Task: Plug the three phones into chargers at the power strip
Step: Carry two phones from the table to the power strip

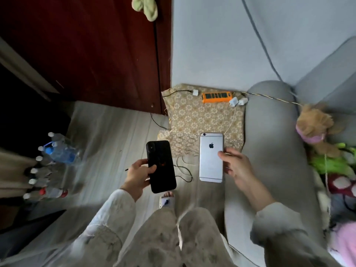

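Presently, the left hand (139,172) gripped a black phone (161,166) by its edge, thumb across the back, held above the floor. The right hand (235,165) pinched a silver phone (211,157), back facing up, beside the grey sofa arm (269,143). An orange power strip (216,96) lay on a patterned cloth (192,120) against the wall, with white chargers (237,101) lying at its right end and another (195,92) to its left. A third phone was not observed.
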`<state>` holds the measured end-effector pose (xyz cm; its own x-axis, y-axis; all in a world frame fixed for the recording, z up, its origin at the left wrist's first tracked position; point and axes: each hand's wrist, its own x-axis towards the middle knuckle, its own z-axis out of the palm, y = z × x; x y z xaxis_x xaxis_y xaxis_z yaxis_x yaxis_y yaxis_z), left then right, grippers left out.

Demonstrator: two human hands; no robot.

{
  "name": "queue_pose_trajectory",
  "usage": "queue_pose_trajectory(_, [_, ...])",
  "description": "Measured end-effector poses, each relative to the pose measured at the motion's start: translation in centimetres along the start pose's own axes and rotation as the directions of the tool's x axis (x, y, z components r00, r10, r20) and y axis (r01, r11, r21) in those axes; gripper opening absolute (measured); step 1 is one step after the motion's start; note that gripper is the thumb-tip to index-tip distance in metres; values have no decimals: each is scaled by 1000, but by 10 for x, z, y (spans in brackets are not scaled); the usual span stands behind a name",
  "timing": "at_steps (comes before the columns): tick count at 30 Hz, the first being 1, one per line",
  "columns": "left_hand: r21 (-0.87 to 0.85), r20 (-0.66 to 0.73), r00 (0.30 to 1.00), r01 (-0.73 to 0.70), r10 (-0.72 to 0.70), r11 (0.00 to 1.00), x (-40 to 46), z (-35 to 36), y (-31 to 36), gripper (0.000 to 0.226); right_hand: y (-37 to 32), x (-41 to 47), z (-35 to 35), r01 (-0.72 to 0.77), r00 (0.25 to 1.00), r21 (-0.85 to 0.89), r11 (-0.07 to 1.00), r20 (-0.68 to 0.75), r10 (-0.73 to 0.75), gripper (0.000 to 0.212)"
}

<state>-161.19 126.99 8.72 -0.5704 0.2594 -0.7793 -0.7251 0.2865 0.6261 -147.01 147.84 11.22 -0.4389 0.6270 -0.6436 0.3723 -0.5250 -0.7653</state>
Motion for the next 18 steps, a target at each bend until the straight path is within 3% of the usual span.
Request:
queue_pose_trajectory(12, [13,-149,981,125,-122,992,119,102,46,35,-51,187,-10,-200,974,-96,975,86,208,22])
queue_pose_trajectory(18, [8,-102,964,248,-246,969,218,163,31,33,-37,290,-14,-223,965,-275,935,73,252,16])
